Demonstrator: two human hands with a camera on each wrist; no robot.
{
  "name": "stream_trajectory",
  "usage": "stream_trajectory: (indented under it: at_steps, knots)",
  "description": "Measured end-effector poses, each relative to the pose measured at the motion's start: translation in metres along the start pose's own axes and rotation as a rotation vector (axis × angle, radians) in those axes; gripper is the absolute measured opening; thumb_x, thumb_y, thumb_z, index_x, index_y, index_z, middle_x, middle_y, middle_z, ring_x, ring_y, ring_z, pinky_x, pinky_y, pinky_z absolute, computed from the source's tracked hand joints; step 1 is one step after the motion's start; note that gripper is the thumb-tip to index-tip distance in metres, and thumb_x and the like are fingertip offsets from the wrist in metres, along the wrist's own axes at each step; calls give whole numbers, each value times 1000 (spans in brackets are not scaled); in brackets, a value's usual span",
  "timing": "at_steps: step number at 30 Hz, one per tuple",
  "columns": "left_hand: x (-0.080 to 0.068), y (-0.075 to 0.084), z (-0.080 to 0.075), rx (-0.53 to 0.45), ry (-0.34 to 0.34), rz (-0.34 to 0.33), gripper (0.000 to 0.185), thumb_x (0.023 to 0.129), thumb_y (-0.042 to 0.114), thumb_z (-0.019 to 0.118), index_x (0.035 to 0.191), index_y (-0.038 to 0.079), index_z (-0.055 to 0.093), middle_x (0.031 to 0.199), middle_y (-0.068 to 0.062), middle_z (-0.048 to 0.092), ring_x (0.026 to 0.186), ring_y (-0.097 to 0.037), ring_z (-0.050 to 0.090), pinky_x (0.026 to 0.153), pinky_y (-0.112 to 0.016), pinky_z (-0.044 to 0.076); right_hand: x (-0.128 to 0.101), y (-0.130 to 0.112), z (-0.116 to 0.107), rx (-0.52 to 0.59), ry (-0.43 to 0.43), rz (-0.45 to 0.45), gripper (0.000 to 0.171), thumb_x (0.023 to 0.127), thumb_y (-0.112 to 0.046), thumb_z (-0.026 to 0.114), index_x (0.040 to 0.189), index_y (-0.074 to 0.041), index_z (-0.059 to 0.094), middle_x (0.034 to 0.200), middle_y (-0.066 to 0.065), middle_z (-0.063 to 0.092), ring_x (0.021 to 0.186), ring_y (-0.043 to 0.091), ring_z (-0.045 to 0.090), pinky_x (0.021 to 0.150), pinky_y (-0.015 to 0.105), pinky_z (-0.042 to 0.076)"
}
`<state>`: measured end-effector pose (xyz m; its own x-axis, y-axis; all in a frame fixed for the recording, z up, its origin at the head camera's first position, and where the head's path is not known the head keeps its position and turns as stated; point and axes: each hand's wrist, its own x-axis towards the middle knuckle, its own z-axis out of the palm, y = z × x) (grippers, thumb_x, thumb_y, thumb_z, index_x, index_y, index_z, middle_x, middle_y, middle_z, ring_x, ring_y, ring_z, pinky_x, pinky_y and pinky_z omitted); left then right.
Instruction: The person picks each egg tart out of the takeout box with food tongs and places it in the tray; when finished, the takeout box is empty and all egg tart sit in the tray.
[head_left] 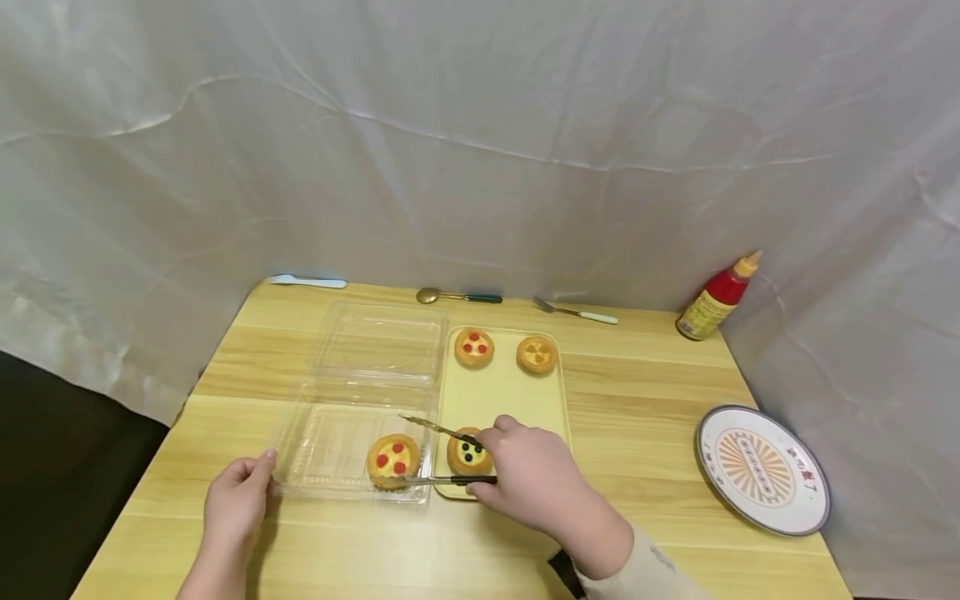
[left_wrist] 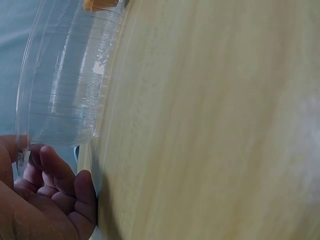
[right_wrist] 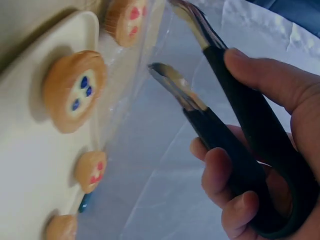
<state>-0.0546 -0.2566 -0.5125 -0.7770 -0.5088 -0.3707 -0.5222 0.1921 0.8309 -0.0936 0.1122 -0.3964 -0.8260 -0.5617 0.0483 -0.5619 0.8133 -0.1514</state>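
1. Tongs (head_left: 442,454) with black handles sit in the right hand (head_left: 528,475), fingers curled round them, arms spread apart.
2. Their tips flank a red-dotted tart (head_left: 393,460) lying in the clear plastic clamshell box (head_left: 330,433).
3. The left hand (head_left: 236,500), fingers loosely bent, touches the box's near-left corner.
4. A blue-dotted tart (head_left: 467,454) lies on the yellow tray (head_left: 498,392), just beside the right hand.
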Motion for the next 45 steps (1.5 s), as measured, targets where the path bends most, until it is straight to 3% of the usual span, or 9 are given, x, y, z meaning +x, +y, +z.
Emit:
stream_trajectory:
  at_steps: [12, 29, 45]
  knots:
    - [1, -1, 2, 28, 5, 14, 47, 109, 41, 58, 79, 5, 57, 70, -2, 60, 69, -20, 51, 60, -31, 44, 17, -15, -6, -97, -116, -6, 39, 77, -45, 93, 93, -14, 75, 80, -2, 56, 55, 15, 52, 46, 34, 45]
    - [0, 2, 0, 8, -1, 17, 45, 109, 37, 59, 78, 5, 57, 70, -2, 61, 67, -19, 51, 57, -30, 44, 22, -21, 9, -152, -98, -68, 38, 78, -46, 93, 81, -18, 67, 77, -3, 56, 52, 12, 46, 45, 30, 43]
    - [0, 1, -1, 3, 3, -4, 46, 110, 40, 59, 79, 6, 57, 71, -1, 62, 71, -19, 52, 60, -30, 44, 20, -13, 27, -87, -39, -95, 40, 83, -49, 90, 96, -16, 73, 83, -4, 60, 53, 12, 51, 47, 30, 44]
